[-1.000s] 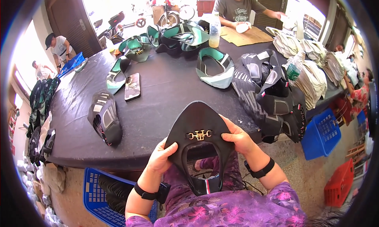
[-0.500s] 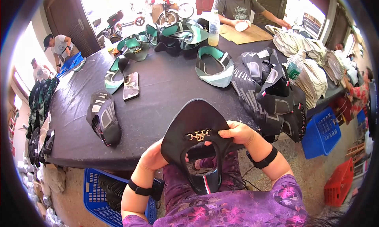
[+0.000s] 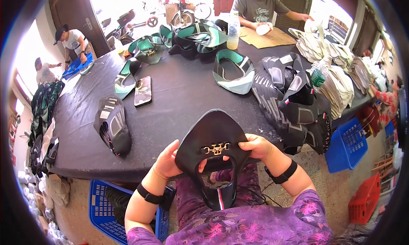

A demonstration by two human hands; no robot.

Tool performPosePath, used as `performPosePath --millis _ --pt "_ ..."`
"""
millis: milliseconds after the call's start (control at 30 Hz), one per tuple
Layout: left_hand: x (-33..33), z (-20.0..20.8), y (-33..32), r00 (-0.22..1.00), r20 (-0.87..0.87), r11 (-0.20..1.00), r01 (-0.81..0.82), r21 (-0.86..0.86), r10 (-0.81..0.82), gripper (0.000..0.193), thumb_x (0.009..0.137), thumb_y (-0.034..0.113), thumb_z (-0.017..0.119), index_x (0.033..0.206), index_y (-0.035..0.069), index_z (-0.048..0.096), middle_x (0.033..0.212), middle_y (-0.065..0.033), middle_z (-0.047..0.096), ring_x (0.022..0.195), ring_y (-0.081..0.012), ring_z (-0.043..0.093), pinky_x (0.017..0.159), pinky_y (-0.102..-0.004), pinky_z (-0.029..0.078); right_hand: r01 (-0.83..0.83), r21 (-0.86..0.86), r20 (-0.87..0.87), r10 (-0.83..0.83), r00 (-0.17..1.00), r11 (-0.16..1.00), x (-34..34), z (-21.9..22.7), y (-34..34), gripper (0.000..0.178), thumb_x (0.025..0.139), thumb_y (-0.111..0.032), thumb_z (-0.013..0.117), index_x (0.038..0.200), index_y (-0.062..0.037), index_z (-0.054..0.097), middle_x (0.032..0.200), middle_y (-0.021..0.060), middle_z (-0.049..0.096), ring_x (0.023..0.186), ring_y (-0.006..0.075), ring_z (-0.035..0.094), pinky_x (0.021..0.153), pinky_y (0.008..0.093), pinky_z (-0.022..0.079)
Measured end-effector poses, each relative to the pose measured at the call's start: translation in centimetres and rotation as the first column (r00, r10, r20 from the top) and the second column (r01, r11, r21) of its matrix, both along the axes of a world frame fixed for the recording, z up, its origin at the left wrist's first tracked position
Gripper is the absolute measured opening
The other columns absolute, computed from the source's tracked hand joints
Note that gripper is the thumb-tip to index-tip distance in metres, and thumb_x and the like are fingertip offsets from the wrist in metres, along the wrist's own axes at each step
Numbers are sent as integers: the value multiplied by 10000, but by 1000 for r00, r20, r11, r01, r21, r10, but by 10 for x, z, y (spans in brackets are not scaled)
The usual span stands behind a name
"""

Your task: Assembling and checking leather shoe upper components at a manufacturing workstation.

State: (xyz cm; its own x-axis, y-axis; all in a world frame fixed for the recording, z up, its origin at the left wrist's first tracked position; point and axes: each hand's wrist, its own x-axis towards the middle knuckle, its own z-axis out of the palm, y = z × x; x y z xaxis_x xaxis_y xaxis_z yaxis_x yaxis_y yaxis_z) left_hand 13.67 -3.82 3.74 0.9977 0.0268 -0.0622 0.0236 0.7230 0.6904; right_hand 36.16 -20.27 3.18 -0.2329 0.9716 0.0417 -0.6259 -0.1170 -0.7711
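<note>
Between my two hands, above my lap at the table's near edge, is a black shoe upper (image 3: 208, 128). Its broad toe points away from me. A gold buckle ornament (image 3: 216, 149) crosses its front, and a red-and-white striped tab (image 3: 220, 199) runs down the heel. My left hand (image 3: 167, 162) supports the left side, thumb raised along the edge and fingers underneath; some fingertips show through the opening. My right hand (image 3: 257, 147) pinches the right side, thumb on top near the ornament. The fingers beneath are mostly hidden.
A dark cloth-covered table (image 3: 183, 94) bears a stack of black uppers (image 3: 294, 96) at right, another stack (image 3: 111, 126) at left, a phone (image 3: 143, 91) and green-lined uppers (image 3: 200, 36). White pieces (image 3: 336, 85) lie far right. A blue basket (image 3: 100, 211) stands below. A co-worker (image 3: 260, 8) sits opposite.
My left thumb has lifted and stretched upward, and the left hand has shifted slightly. The upper stays in nearly the same place. Across the table, the co-worker's arm has moved over the white pieces.
</note>
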Motion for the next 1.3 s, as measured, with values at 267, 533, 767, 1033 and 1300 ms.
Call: performPosePath --millis 267,533,767,1033,1300 --pt "-6 -6 4 981 147 989 135 -59 -125 725 833 588 355 1246 -8 379 1106 -191 511 929 -296 516 836 -384 392 4 11 54 -5 999 1000 -5 4 2 345 880 -180 481 1099 87 496 1034 223 577 895 259 603 802 353 485" --pt "-4 6 6 952 226 965 157 210 -204 745 748 523 543 1207 -45 398 1054 -201 523 885 -258 519 784 -333 385 9 -79 87 -2 996 997 -9 14 5 377 851 -173 525 1120 88 477 1021 213 578 944 302 582 848 363 451" --pt "-10 24 12 993 52 954 83 287 -102 432 822 267 471 1070 -85 506 1009 -177 569 938 -249 537 852 -335 402 96 -94 159 -80 984 991 -4 18 6 346 817 -127 581 1100 61 515 1014 125 598 896 193 586 822 301 451" --pt "-3 32 11 991 71 981 100 164 -113 490 793 265 496 1107 -110 473 1057 -214 545 930 -263 543 856 -344 402 8 5 530 -9 848 1000 0 59 28 236 790 -203 641 922 -8 628 846 6 630 753 73 554 705 217 439" --pt "-15 49 20 999 21 960 37 278 -44 571 711 273 558 1123 -109 455 1088 -257 512 856 -283 549 806 -376 422 133 69 464 -150 873 989 -14 71 26 242 791 -167 643 942 21 627 869 -3 625 767 65 522 708 224 419"
